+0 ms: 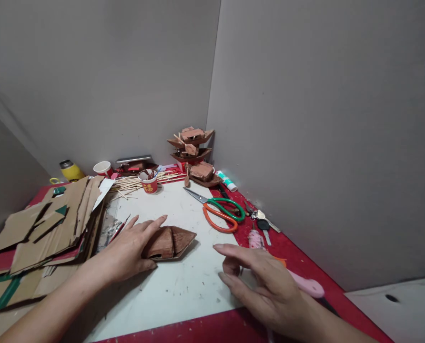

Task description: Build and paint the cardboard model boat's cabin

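A small brown cardboard boat point(175, 242) with a curved cover lies on the white board point(184, 290). My left hand point(134, 245) rests over the boat's left end, fingers spread, the thumb along its near side. To the right, apart from the boat, my right hand point(262, 281) hovers over the board's edge, its fingers curved and parted with nothing visible between them. Scissors point(221, 209) with one green and one orange handle lie beyond the boat. More brown boats point(191, 143) are stacked at the back corner, and another boat point(203, 174) sits in front of them.
Cardboard pieces point(55, 224) are piled on the left. Wooden sticks point(169, 177), a red paper cup point(149, 182), a white cup point(103, 168) and a yellow bottle point(71, 170) stand or lie at the back. Keys point(264, 223), a glue tube point(227, 181) and a pink-handled tool point(307, 284) lie right.
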`<move>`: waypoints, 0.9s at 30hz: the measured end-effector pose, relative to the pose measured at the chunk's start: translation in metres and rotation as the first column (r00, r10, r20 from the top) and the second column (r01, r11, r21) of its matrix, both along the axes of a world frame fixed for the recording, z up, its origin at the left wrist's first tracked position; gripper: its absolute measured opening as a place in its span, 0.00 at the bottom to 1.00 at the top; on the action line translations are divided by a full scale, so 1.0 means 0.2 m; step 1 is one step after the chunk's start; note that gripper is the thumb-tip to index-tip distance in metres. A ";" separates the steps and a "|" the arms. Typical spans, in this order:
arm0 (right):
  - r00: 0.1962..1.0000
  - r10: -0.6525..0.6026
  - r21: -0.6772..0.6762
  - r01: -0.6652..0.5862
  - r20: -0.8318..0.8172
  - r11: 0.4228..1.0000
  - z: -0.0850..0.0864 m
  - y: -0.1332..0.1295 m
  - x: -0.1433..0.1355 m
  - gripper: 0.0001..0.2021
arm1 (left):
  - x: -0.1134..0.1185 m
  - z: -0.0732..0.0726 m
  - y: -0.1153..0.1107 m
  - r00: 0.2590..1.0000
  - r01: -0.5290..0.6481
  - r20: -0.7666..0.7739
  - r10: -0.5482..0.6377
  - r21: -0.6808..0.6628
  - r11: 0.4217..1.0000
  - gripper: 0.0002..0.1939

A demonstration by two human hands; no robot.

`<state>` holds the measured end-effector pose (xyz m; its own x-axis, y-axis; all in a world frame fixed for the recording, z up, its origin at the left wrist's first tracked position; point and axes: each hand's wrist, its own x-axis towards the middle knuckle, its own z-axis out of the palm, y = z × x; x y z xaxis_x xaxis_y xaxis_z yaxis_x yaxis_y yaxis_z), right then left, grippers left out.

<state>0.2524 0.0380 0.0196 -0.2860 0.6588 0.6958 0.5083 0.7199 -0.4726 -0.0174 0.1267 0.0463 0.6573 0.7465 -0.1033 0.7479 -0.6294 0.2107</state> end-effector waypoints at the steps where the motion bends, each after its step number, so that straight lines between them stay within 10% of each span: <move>1: 1.000 -0.004 -0.004 0.004 0.004 1.000 0.00 0.00 0.00 0.19 | -0.01 0.01 0.00 1.000 -0.012 0.000 0.012 0.005 1.000 0.49; 15: 0.999 -0.009 -0.029 0.010 0.046 1.000 -0.05 0.01 0.01 0.18 | -0.18 0.08 -0.07 0.989 -0.143 0.032 0.144 -0.016 0.990 0.46; 27: 0.998 -0.022 -0.020 0.023 0.051 1.000 -0.07 0.04 0.00 0.18 | -0.23 -0.07 -0.05 0.935 -0.225 0.224 0.274 -0.223 0.948 0.47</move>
